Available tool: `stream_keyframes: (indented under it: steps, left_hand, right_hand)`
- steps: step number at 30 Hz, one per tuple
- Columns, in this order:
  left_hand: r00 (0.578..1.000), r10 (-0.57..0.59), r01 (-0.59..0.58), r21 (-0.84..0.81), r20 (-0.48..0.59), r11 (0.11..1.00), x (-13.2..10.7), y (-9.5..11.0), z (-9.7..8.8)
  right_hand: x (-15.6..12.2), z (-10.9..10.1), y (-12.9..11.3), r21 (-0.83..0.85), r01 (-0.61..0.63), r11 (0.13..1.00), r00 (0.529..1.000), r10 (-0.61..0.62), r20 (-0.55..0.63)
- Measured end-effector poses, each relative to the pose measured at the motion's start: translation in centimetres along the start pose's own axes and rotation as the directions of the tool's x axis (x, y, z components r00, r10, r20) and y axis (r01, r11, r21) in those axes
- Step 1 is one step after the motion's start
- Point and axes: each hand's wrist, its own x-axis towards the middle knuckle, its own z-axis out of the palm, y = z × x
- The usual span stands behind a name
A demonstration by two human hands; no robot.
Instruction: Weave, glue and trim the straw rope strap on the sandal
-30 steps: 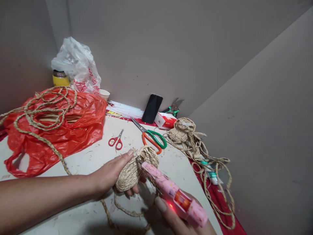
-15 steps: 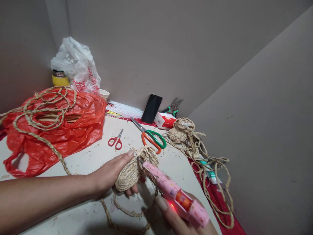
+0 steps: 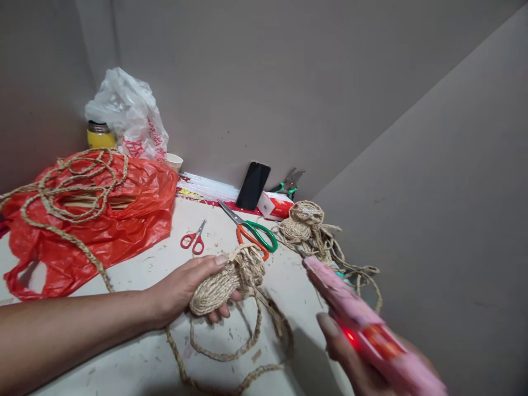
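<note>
My left hand (image 3: 196,289) is closed around a small woven straw slipper (image 3: 218,283), thumb on top and fingertips showing underneath. A braided straw cord (image 3: 225,357) trails from it in loops over the table. At the lower right, my right hand (image 3: 355,357) grips a pink hot glue gun (image 3: 350,297), smeared by motion. Its red light glows, and its nozzle points up and left, apart from the woven piece. Just beyond the left hand lie small red scissors (image 3: 193,241) and larger scissors with green and orange handles (image 3: 258,234).
A red plastic bag (image 3: 144,192) bearing coiled braided cord (image 3: 82,198) covers the left side. Behind stand a yellow jar (image 3: 100,136), a paper cup (image 3: 174,162) and a phone (image 3: 253,186). Pliers (image 3: 291,182), a red-white box (image 3: 276,206) and woven pieces (image 3: 303,223) sit toward the right.
My right hand has drawn the glue gun away from the woven piece, to the right. My left hand keeps its hold and has barely moved.
</note>
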Motion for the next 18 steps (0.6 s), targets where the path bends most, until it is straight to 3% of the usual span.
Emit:
stream_keyframes:
  steps: [2,3,5,7,9,12,15,16,18]
  left_hand:
    - [1.000,-0.006,0.006,0.001,0.002,1.000,0.0,0.2,0.0]
    - [1.000,-0.008,0.008,0.004,0.002,1.000,0.0,0.2,-0.1]
    - [1.000,-0.011,0.011,0.016,0.006,1.000,0.0,0.3,0.0]
    - [1.000,-0.016,0.016,0.028,0.015,0.999,-0.1,0.3,0.0]
    - [1.000,-0.023,0.022,0.041,0.017,0.999,-0.1,0.2,0.0]
    - [0.999,-0.041,0.039,0.069,0.034,0.997,-0.3,0.1,0.2]
    - [0.996,-0.074,0.070,0.084,0.050,0.994,-0.6,0.0,0.5]
    - [0.995,-0.084,0.080,0.082,0.051,0.993,-0.6,-0.1,0.6]
    - [0.993,-0.101,0.097,0.074,0.055,0.993,-0.7,-0.3,0.8]
  right_hand:
    - [0.3,-0.4,2.3,-0.218,0.041,0.975,0.991,-0.011,0.135]
    - [0.4,-0.5,3.4,-0.336,0.050,0.940,0.976,0.026,0.216]
    - [0.4,-0.6,5.3,-0.524,0.022,0.851,0.956,0.136,0.260]
    - [0.2,-0.8,6.4,-0.612,0.000,0.791,0.925,0.233,0.301]
    - [0.0,-1.4,6.4,-0.615,0.004,0.789,0.908,0.255,0.333]
    - [0.3,-2.2,4.7,-0.490,0.004,0.872,0.946,0.155,0.284]
    - [1.5,-1.6,1.6,-0.119,-0.087,0.989,0.969,0.112,0.220]
    - [2.1,-0.9,0.6,0.044,-0.157,0.987,0.956,0.141,0.256]
    - [3.1,0.9,-0.9,0.359,-0.285,0.889,0.920,0.148,0.364]
